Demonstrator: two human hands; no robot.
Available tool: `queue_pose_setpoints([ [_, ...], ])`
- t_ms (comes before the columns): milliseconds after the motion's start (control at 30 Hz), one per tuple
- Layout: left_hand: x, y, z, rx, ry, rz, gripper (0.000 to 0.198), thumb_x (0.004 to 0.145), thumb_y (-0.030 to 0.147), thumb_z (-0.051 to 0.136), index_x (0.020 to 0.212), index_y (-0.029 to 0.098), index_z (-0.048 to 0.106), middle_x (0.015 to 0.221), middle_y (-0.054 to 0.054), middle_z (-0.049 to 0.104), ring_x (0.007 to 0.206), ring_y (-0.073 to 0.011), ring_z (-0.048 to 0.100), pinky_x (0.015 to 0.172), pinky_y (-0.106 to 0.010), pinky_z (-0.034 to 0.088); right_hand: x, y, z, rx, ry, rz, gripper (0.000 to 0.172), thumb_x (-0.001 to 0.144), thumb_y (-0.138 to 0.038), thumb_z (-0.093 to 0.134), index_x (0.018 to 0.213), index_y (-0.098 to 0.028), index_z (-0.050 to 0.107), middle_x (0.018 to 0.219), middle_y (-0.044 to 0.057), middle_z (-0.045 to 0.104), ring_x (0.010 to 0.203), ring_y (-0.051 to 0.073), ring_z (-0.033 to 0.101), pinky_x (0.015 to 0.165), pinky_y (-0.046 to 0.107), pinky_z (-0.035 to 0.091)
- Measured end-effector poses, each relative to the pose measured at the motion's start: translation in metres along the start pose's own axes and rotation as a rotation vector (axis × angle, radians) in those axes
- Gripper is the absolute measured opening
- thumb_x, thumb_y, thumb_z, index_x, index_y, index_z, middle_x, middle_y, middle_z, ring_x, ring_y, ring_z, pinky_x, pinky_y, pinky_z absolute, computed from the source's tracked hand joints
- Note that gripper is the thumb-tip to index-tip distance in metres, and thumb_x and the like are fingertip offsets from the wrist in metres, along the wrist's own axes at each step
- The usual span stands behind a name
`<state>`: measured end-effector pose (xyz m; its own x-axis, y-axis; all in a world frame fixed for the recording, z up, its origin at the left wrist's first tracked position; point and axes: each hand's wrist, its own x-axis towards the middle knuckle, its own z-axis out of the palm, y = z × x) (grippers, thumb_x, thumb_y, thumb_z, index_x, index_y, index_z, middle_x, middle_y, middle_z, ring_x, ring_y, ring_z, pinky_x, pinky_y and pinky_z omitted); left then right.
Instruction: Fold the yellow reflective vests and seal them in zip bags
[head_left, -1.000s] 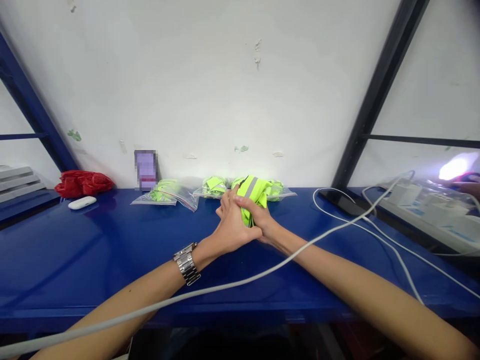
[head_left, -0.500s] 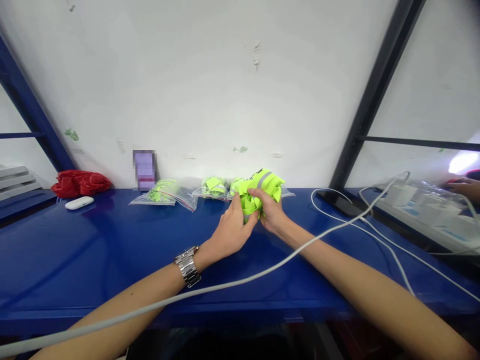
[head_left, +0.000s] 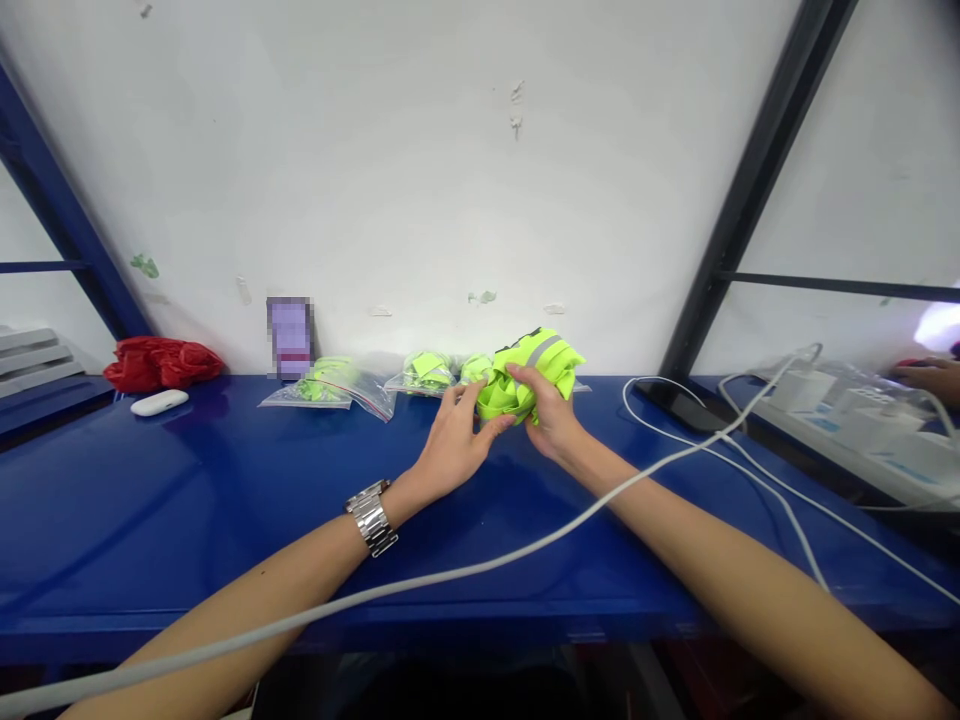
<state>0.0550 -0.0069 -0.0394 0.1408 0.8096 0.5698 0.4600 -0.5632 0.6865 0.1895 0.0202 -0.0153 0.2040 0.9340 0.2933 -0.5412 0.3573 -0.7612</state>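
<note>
A bundled neon-yellow garment with grey reflective strips (head_left: 529, 365), like a safety vest, is held above the back of the blue table. My right hand (head_left: 551, 412) grips its right side, thumb pressed on the front and the other fingers hidden behind. At its lower left, my left hand (head_left: 455, 437) has its fingers spread, with the thumb and fingertips against the fabric's edge. Behind it, clear zip bags holding similar yellow material (head_left: 429, 372) lie along the wall. Another such bag (head_left: 328, 385) lies farther left.
A white cable (head_left: 480, 568) crosses in front of my forearms. On the left are a red bag (head_left: 161, 364), a white earbud case (head_left: 159, 403) and an upright phone (head_left: 291, 338). A dark phone (head_left: 679, 405) and white boxes (head_left: 862, 420) are on the right, near another person's hand (head_left: 930, 373).
The yellow bundle has shifted slightly up and right with my right hand. My left hand has loosened, its fingers spreading and moving a little left.
</note>
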Motion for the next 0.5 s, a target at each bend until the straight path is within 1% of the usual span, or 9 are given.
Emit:
queue_pose_setpoints([
  [33, -0.001, 0.001, 0.000, -0.013, 0.042, -0.040, 0.061, 0.080, 0.051, 0.066, 0.129, 0.018, 0.052, 0.125, -0.016, 0.052, 0.092, -0.0258, 0.062, 0.091, -0.042, 0.045, 0.002, 0.001, -0.003, -0.027, 0.006, -0.052, 0.028, 0.057, -0.022, 0.080, 0.080, -0.019, 0.065, 0.081, 0.000, 0.069, 0.073, 0.018, 0.066, 0.068, 0.031, 0.055],
  [100, -0.004, 0.007, 0.001, -0.137, 0.078, -0.179, 0.060, 0.081, 0.054, 0.064, 0.127, 0.017, 0.055, 0.126, -0.017, 0.053, 0.097, -0.0284, 0.062, 0.099, -0.045, 0.041, 0.005, 0.003, -0.008, -0.129, -0.019, -0.186, 0.026, 0.062, -0.026, 0.078, 0.083, -0.020, 0.065, 0.084, 0.001, 0.069, 0.076, 0.018, 0.065, 0.071, 0.033, 0.055],
  [133, -0.005, 0.012, 0.002, -0.256, 0.067, -0.273, 0.057, 0.083, 0.055, 0.061, 0.123, 0.016, 0.058, 0.123, -0.017, 0.057, 0.100, -0.0294, 0.062, 0.101, -0.046, 0.040, 0.005, 0.004, -0.011, -0.205, -0.050, -0.264, 0.025, 0.064, -0.028, 0.078, 0.084, -0.021, 0.064, 0.086, 0.001, 0.069, 0.077, 0.018, 0.065, 0.073, 0.033, 0.055],
  [200, -0.008, 0.026, 0.007, -0.585, -0.020, -0.473, 0.053, 0.088, 0.058, 0.053, 0.120, 0.016, 0.060, 0.122, -0.016, 0.061, 0.107, -0.0295, 0.062, 0.102, -0.044, 0.042, 0.002, 0.004, -0.013, -0.370, -0.108, -0.414, 0.028, 0.068, -0.030, 0.076, 0.089, -0.021, 0.061, 0.087, 0.002, 0.068, 0.079, 0.019, 0.064, 0.076, 0.034, 0.054],
  [267, -0.008, 0.040, 0.013, -0.929, -0.079, -0.615, 0.053, 0.093, 0.058, 0.043, 0.124, 0.018, 0.057, 0.129, -0.014, 0.059, 0.113, -0.0268, 0.061, 0.101, -0.040, 0.044, -0.005, 0.004, -0.011, -0.493, -0.171, -0.520, 0.034, 0.068, -0.031, 0.077, 0.095, -0.022, 0.058, 0.088, 0.002, 0.068, 0.080, 0.020, 0.063, 0.078, 0.034, 0.053],
  [300, -0.007, 0.046, 0.015, -1.054, -0.068, -0.643, 0.053, 0.094, 0.057, 0.040, 0.126, 0.019, 0.056, 0.131, -0.013, 0.059, 0.115, -0.0252, 0.060, 0.101, -0.039, 0.045, -0.009, 0.005, -0.009, -0.521, -0.208, -0.548, 0.037, 0.068, -0.032, 0.077, 0.098, -0.023, 0.057, 0.088, 0.003, 0.068, 0.080, 0.020, 0.063, 0.077, 0.034, 0.053],
  [367, -0.002, 0.053, 0.017, -1.210, 0.004, -0.628, 0.048, 0.097, 0.053, 0.038, 0.125, 0.019, 0.058, 0.129, -0.010, 0.062, 0.115, -0.0224, 0.060, 0.102, -0.035, 0.046, -0.019, 0.009, -0.003, -0.496, -0.268, -0.553, 0.040, 0.069, -0.031, 0.077, 0.102, -0.024, 0.056, 0.090, 0.004, 0.068, 0.080, 0.021, 0.064, 0.077, 0.035, 0.053],
  [433, 0.002, 0.054, 0.017, -1.287, 0.098, -0.588, 0.042, 0.096, 0.048, 0.043, 0.117, 0.018, 0.064, 0.121, -0.008, 0.067, 0.113, -0.0209, 0.062, 0.101, -0.031, 0.047, -0.027, 0.013, 0.002, -0.437, -0.313, -0.509, 0.040, 0.069, -0.029, 0.077, 0.103, -0.024, 0.057, 0.092, 0.004, 0.068, 0.082, 0.022, 0.066, 0.078, 0.035, 0.054],
  [500, 0.005, 0.050, 0.015, -1.336, 0.148, -0.566, 0.036, 0.093, 0.045, 0.050, 0.110, 0.019, 0.068, 0.115, -0.006, 0.070, 0.108, -0.0202, 0.065, 0.099, -0.030, 0.049, -0.032, 0.017, 0.006, -0.372, -0.342, -0.433, 0.040, 0.068, -0.028, 0.078, 0.102, -0.024, 0.058, 0.093, 0.003, 0.069, 0.085, 0.023, 0.067, 0.080, 0.036, 0.054],
])
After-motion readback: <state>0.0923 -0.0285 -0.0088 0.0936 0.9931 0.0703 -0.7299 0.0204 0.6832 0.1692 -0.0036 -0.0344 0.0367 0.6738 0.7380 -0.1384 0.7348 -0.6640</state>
